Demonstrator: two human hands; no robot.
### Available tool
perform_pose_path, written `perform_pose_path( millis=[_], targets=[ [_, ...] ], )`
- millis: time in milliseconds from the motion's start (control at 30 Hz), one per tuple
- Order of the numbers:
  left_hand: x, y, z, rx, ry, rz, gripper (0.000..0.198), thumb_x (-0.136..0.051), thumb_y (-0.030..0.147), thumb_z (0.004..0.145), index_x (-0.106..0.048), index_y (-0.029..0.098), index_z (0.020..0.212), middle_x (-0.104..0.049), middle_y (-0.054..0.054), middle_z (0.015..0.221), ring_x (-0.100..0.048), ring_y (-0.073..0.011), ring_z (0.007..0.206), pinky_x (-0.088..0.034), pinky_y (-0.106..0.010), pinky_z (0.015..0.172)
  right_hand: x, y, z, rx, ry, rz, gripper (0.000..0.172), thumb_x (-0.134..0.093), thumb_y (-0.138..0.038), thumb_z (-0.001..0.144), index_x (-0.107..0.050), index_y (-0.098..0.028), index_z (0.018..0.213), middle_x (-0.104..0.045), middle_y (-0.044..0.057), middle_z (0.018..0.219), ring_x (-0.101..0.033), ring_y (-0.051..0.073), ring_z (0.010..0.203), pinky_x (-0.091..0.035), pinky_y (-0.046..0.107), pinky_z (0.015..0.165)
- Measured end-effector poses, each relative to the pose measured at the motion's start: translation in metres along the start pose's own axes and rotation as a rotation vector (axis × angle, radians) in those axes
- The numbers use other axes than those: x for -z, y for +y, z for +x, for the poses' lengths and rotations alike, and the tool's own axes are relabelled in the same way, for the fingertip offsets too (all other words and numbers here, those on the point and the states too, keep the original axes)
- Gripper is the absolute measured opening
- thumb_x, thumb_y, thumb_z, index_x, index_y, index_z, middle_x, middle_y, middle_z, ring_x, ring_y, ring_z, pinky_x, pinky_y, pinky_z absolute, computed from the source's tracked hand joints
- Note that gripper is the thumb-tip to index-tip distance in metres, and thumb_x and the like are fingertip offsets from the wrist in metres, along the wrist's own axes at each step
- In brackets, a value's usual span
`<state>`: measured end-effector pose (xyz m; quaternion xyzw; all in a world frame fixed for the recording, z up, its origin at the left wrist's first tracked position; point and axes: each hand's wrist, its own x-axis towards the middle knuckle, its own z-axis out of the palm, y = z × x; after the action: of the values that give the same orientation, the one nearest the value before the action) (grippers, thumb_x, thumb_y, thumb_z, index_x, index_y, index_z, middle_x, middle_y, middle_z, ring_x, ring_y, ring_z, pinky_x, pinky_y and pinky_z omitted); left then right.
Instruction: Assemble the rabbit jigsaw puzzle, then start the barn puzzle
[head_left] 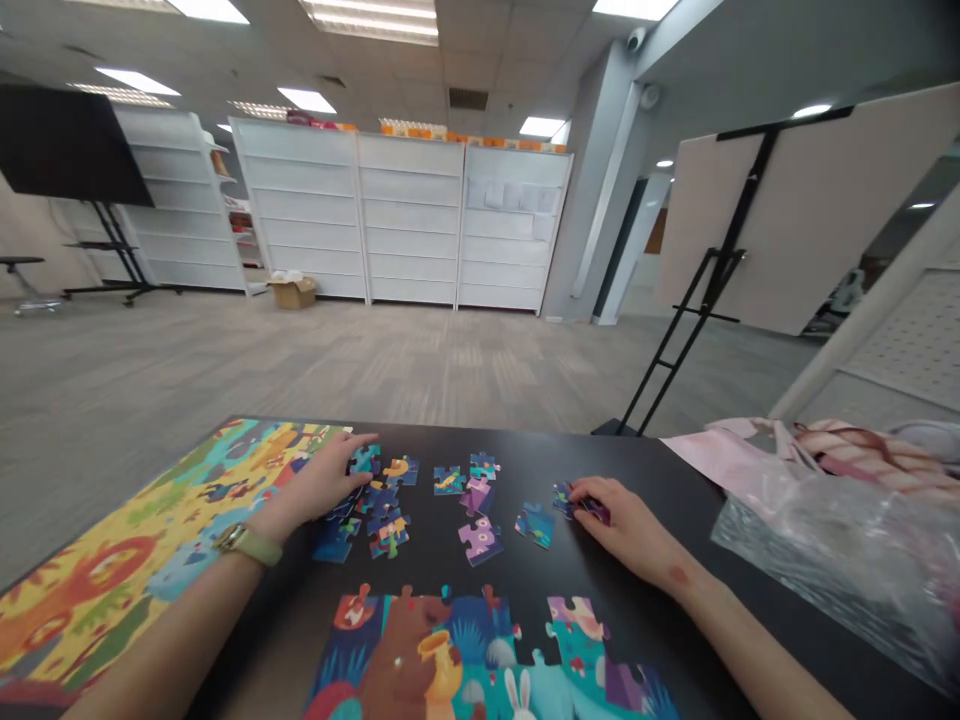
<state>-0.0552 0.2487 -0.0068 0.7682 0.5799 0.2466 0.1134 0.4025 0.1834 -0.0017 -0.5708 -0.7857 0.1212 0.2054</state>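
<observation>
Cardboard jigsaw pieces (pixel 480 540) on black tabletop (pixel 637 455), left hand (pixel 319 487) spread among them, right hand (pixel 622 525) pinching small purple piece (pixel 589 510)

A black table (pixel 570 450) carries a part-built jigsaw puzzle (pixel 405 660), loose pieces (pixel 480 540), a colourful picture board (pixel 127 560) and a clear plastic bag (pixel 810 560).

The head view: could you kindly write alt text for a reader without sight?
A left hand touches a blue jigsaw piece and a right hand closes on small pieces on a black table, beyond a part-built bear puzzle and beside a colourful sheet.
</observation>
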Motion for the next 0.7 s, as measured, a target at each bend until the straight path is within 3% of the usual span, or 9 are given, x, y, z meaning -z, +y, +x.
perform_pose_path(
  millis=[100, 200, 267, 300, 367, 433, 533, 700],
  targets=[
    [0.011, 0.012, 0.000, 0.017, 0.057, -0.066, 0.044, -0.057, 0.046, 0.085, -0.068, 0.019, 0.119, -0.067, -0.006, 0.091, -0.064, -0.0253, 0.081, -0.050, -0.036, 0.077, -0.002, 0.000, 0.001, 0.018, 0.025, 0.006, 0.016, -0.055, -0.026, 0.086, -0.070, -0.023, 0.092, -0.073, 0.008, 0.108, -0.065, 0.025, 0.102, -0.049, 0.042, 0.095],
    [0.005, 0.047, -0.007, 0.027, 0.089, -0.241, 0.038, -0.054, 0.055, 0.089, -0.063, 0.021, 0.103, -0.061, 0.001, 0.078, -0.060, -0.0178, 0.065, -0.047, -0.027, 0.061, 0.000, -0.008, -0.001, -0.018, 0.091, -0.020, 0.016, -0.055, -0.022, 0.085, -0.069, -0.022, 0.093, -0.069, 0.011, 0.117, -0.062, 0.028, 0.110, -0.045, 0.047, 0.099],
    [-0.012, 0.082, -0.020, 0.061, 0.050, -0.626, 0.033, -0.065, 0.053, 0.084, -0.056, 0.021, 0.086, -0.059, 0.004, 0.072, -0.059, -0.0149, 0.063, -0.045, -0.023, 0.059, 0.002, -0.023, -0.005, -0.017, 0.141, 0.028, 0.014, -0.056, -0.022, 0.086, -0.068, -0.022, 0.093, -0.065, 0.012, 0.124, -0.059, 0.028, 0.115, -0.042, 0.048, 0.102],
    [-0.023, 0.101, -0.028, 0.058, -0.026, -0.782, 0.032, -0.070, 0.049, 0.082, -0.053, 0.021, 0.082, -0.059, 0.004, 0.071, -0.060, -0.0146, 0.065, -0.046, -0.023, 0.061, 0.003, -0.034, -0.008, 0.000, 0.125, 0.109, 0.013, -0.057, -0.024, 0.087, -0.068, -0.022, 0.094, -0.065, 0.011, 0.123, -0.060, 0.027, 0.114, -0.043, 0.046, 0.101],
    [-0.046, 0.135, -0.047, 0.061, -0.211, -1.005, 0.033, -0.075, 0.043, 0.079, -0.050, 0.021, 0.077, -0.059, 0.004, 0.071, -0.057, -0.0120, 0.060, -0.044, -0.022, 0.058, 0.003, -0.057, -0.015, 0.034, -0.029, 0.408, 0.014, -0.062, -0.030, 0.087, -0.067, -0.023, 0.098, -0.069, 0.007, 0.112, -0.065, 0.022, 0.098, -0.050, 0.038, 0.088],
    [-0.066, 0.159, -0.063, 0.076, -0.319, -1.106, 0.032, -0.075, 0.039, 0.081, -0.048, 0.021, 0.076, -0.056, 0.005, 0.070, -0.052, -0.0097, 0.058, -0.041, -0.021, 0.056, -0.001, -0.078, -0.022, 0.017, -0.243, 0.733, 0.022, -0.069, -0.035, 0.083, -0.065, -0.022, 0.100, -0.070, 0.003, 0.094, -0.064, 0.016, 0.076, -0.051, 0.029, 0.069],
    [-0.078, 0.174, -0.079, 0.041, -0.363, -1.096, 0.032, -0.072, 0.034, 0.083, -0.046, 0.021, 0.072, -0.054, 0.005, 0.070, -0.049, -0.0096, 0.059, -0.038, -0.021, 0.056, -0.008, -0.095, -0.028, -0.073, -0.330, 0.938, 0.020, -0.073, -0.033, 0.079, -0.063, -0.020, 0.091, -0.060, -0.005, 0.070, -0.053, 0.008, 0.056, -0.043, 0.021, 0.054],
    [-0.062, 0.168, -0.079, -0.171, -0.284, -0.669, 0.027, -0.058, 0.027, 0.092, -0.048, 0.020, 0.068, -0.057, 0.002, 0.069, -0.050, -0.0130, 0.065, -0.036, -0.025, 0.062, -0.009, -0.088, -0.029, -0.108, -0.391, 0.883, 0.013, -0.066, -0.026, 0.081, -0.069, -0.017, 0.091, -0.055, -0.007, 0.062, -0.043, 0.006, 0.047, -0.034, 0.019, 0.046]
  ],
)
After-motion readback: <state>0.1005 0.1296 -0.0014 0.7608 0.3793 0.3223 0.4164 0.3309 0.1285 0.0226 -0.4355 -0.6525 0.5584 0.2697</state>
